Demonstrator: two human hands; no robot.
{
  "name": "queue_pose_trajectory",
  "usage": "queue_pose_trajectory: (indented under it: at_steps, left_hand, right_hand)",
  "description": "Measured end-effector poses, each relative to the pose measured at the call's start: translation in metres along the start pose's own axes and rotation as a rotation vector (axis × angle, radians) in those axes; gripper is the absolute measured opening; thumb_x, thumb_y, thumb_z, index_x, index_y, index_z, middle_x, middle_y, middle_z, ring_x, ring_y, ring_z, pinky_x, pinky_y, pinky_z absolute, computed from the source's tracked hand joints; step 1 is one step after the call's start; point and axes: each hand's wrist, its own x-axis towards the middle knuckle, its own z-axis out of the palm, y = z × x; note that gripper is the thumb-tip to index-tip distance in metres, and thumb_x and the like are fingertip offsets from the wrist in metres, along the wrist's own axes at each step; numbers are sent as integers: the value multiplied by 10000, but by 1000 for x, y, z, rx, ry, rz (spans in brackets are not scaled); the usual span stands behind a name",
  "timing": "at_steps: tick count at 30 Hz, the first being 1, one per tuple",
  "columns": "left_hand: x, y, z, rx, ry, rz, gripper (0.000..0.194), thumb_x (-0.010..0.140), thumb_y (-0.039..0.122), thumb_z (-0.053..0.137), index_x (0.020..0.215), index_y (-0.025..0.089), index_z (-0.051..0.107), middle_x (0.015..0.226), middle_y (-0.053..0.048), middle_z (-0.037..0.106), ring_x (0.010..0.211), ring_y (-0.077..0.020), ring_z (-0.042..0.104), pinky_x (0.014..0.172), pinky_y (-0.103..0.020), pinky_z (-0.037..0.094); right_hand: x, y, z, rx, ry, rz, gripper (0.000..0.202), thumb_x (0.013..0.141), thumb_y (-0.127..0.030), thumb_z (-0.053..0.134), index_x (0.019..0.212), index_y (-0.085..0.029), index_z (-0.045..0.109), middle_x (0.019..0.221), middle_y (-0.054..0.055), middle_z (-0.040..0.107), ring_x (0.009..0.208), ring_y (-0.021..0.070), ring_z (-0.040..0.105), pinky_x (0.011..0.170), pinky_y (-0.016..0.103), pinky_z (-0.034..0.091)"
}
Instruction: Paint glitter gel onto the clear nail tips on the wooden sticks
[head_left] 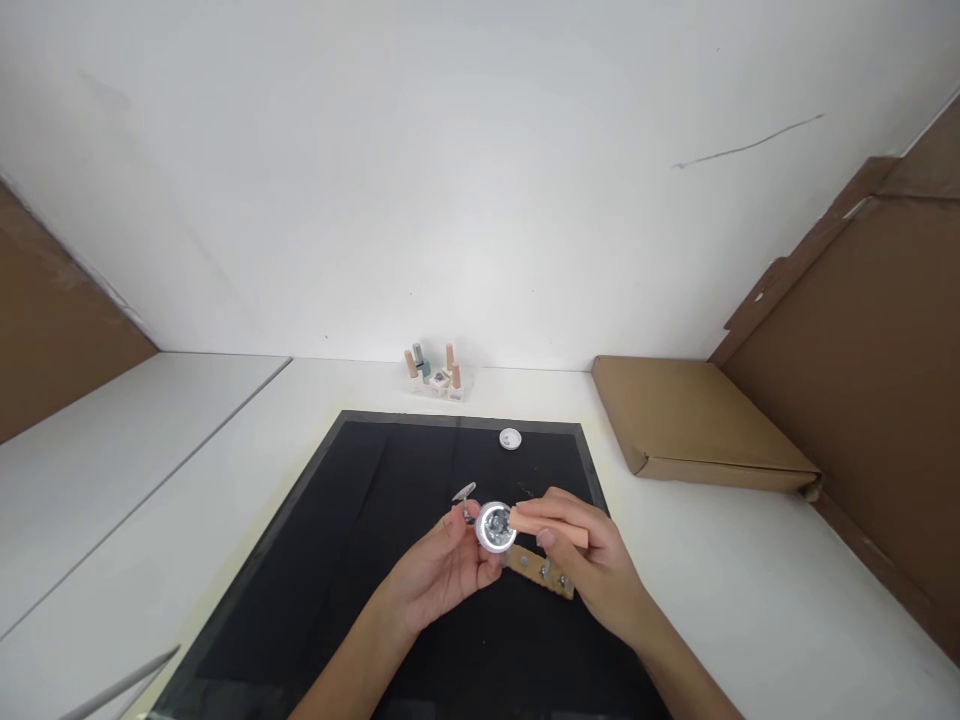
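Desk (pixel 712 560) is framing the black mat (pixel 337 540); the cardboard box (pixel 690 410) is bordering its far right, so I'm favouring room toward my left. My left grip (pixel 442 572) is cradling the white-rimmed container (pixel 496 527) above the mat, steadiness mattering most here. My right grip (pixel 600 560) is pinching the peach handle (pixel 551 526), its tip meeting the container's rim in view; light, level pressure is suiting this. The studded strip (pixel 536 571) is lying close below, discouraging low swings. Beyond, the white dish (pixel 510 438) is sitting apart; the clear piece (pixel 464 492) is needing clearance beside my left fingers.
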Motion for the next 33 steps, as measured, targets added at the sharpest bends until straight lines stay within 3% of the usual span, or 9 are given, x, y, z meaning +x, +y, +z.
queue_pose_trajectory:
  at_steps: [9, 14, 18, 25, 33]
  left_hand:
    - [2, -1, -3, 15, 39, 6, 272, 593, 397, 835, 705, 193, 692, 737, 12, 659, 677, -91, 617, 653, -198, 472]
    - [4, 0, -1, 12, -13, 39, 213, 647, 333, 820, 742, 173, 715, 796, -18, 695, 715, -103, 636, 682, -204, 479]
    - [4, 0, 1, 42, -17, 79, 202, 652, 327, 816, 740, 171, 723, 815, -30, 711, 725, -110, 649, 700, -206, 489]
    - [5, 2, 1, 77, -15, 121, 194, 669, 337, 803, 747, 180, 720, 788, -26, 709, 686, -111, 640, 695, -219, 488]
    - [4, 2, -4, 98, -27, 140, 192, 678, 340, 797, 750, 180, 718, 803, -27, 713, 711, -117, 640, 737, -238, 491]
  right_hand:
    - [5, -7, -1, 36, 15, 178, 218, 880, -326, 540, 916, -186, 703, 766, 29, 644, 572, 112, 541, 504, 218, 426]
    - [7, -7, -3, -113, 38, 64, 148, 849, -219, 553, 856, -182, 697, 716, 22, 628, 626, 133, 572, 575, 239, 449]
    - [5, -8, -4, -208, 1, -3, 177, 803, -127, 544, 901, -186, 678, 737, 22, 601, 608, 131, 556, 513, 225, 419]
    - [6, -10, -6, -286, -44, 8, 207, 773, -60, 514, 893, -189, 622, 772, 15, 588, 612, 117, 531, 498, 201, 411]
    - [6, -5, -9, -287, -120, 10, 194, 858, -95, 488, 955, -207, 613, 840, 19, 600, 679, 124, 543, 556, 216, 416]
